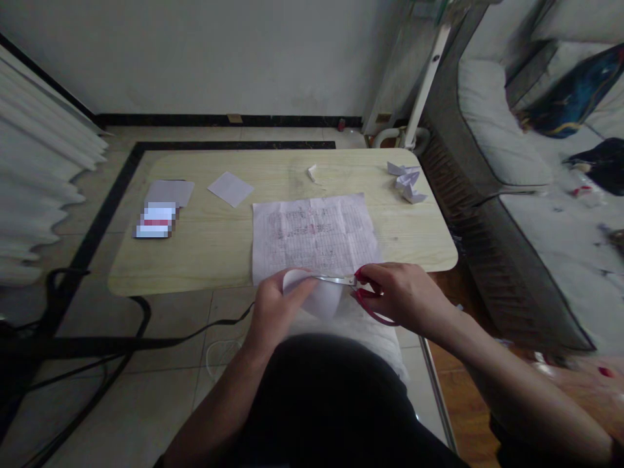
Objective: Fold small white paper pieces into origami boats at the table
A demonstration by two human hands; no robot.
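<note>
My left hand point(277, 302) pinches a piece of white paper point(322, 300) just off the front edge of the table. Red-handled scissors point(358, 286) are in my right hand point(402, 289), with fingers through the loops. Their blades point left and meet the upper part of the paper; whether they are cutting through it cannot be made out. Behind both hands a creased printed sheet point(314, 234) lies flat, its near edge partly hidden by the left hand and the held paper.
On the pale wooden table point(214, 253) lie a white paper square point(231, 188), a stack of paper point(169, 192), a phone with a blurred screen point(156, 220), a small paper scrap point(312, 172) and folded paper shapes point(407, 182). A grey sofa point(560, 240) stands at the right.
</note>
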